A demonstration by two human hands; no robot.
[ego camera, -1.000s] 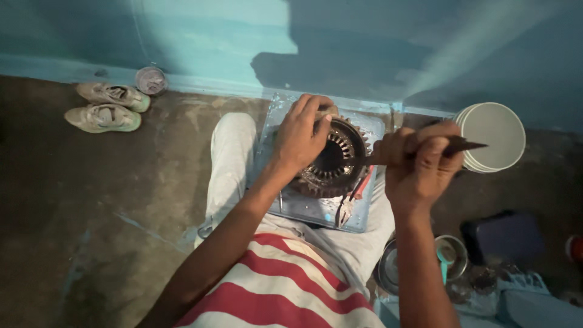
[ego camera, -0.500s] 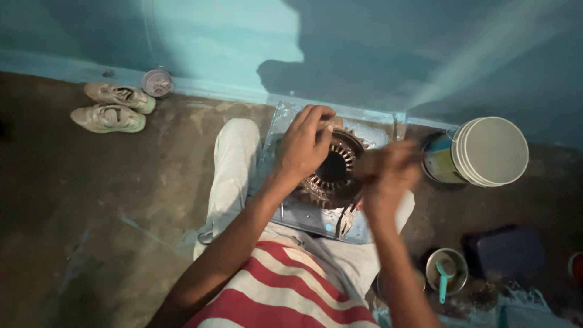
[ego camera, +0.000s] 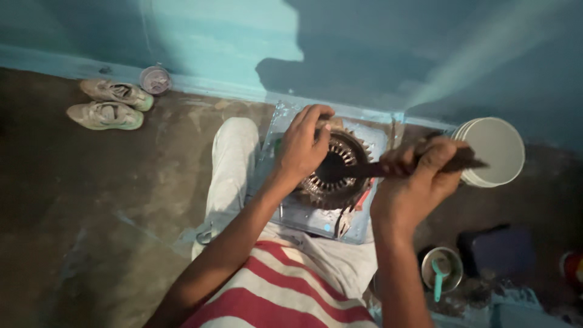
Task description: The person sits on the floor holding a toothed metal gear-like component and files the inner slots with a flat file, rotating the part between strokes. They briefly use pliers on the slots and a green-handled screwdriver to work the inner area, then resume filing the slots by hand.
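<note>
L hand [ego camera: 306,147] grips the top rim of a motor stator [ego camera: 334,176], fingers curled over its far edge. The stator is a dark round ring w/ metal fins and an open centre; it sits on a clear plastic sheet [ego camera: 285,121] laid over the person's lap/legs, just in front of the turquoise wall [ego camera: 212,42]. R hand [ego camera: 416,182] is closed tight around a dark flat stick-like tool [ego camera: 467,163], its inner end reaching into the stator's bore, outer end sticking out past the fist twd a white bucket [ego camera: 495,152]. Pliers w/ red handles [ego camera: 358,206] lie on the sheet just beside the stator, near R wrist. On the floor, lower R: small metal bowl [ego camera: 442,267] w/ a teal spoon in it, next to a dark box [ego camera: 498,252]. Far L by the wall: pair of shoes [ego camera: 109,103] and a small round jar [ego camera: 155,79]. Person wears red/white striped shirt [ego camera: 285,291], pale trousers.
</note>
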